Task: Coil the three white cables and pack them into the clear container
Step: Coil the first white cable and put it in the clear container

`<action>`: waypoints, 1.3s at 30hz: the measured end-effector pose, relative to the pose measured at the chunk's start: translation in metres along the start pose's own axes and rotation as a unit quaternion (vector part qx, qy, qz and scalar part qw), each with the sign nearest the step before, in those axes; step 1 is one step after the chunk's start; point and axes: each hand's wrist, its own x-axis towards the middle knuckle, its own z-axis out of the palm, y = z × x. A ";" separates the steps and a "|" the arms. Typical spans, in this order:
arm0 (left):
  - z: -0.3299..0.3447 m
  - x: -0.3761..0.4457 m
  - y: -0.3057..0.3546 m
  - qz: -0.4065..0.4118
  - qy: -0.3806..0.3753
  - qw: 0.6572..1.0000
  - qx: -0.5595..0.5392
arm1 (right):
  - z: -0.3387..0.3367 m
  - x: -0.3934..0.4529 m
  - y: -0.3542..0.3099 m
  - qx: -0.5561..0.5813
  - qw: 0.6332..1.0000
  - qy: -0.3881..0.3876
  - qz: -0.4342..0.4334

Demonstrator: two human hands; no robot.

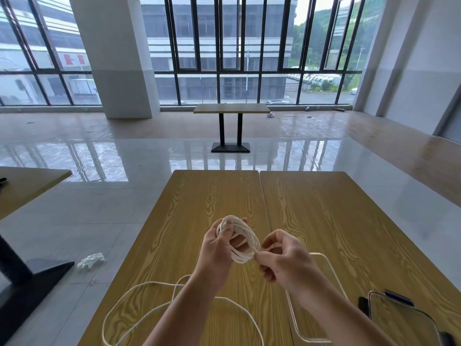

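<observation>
Windows point(224, 51): dark-framed, daylight admitted.
Floor point(124, 156): glossy tiles.
Pillar point(112, 56): white.
Table point(231, 109): placed by windows.

The table point(311, 211) has a yellowish wood-grain top with a smooth, slightly matt finish, the white cable point(245, 242) looks like a smooth plastic-coated cord, the clear container point(331, 268) is glossy transparent plastic, and the floor point(119, 156) is shiny, reflecting tiles.

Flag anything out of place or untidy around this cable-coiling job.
A crumpled clear wrapper or glove lies on the floor left of the table. Loose white cable sprawls over the table's near left edge, not yet coiled. The coil in the hands looks tidy.
</observation>
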 end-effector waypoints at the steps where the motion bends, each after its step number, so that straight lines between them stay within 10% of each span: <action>1: -0.002 0.000 -0.001 -0.001 0.002 1.000 0.004 | -0.002 0.000 0.000 -0.005 1.000 -0.002 0.000; 12: -0.003 -0.007 -0.005 -0.044 -0.027 0.991 -0.122 | 0.011 0.009 0.011 0.089 0.995 0.004 0.037; 23: -0.013 0.001 -0.009 0.007 -0.014 0.996 0.083 | 0.014 0.015 0.013 0.074 0.996 0.024 0.039; 39: -0.026 0.005 -0.001 -0.025 -0.045 0.996 0.067 | 0.002 0.015 0.005 0.033 0.997 -0.056 0.051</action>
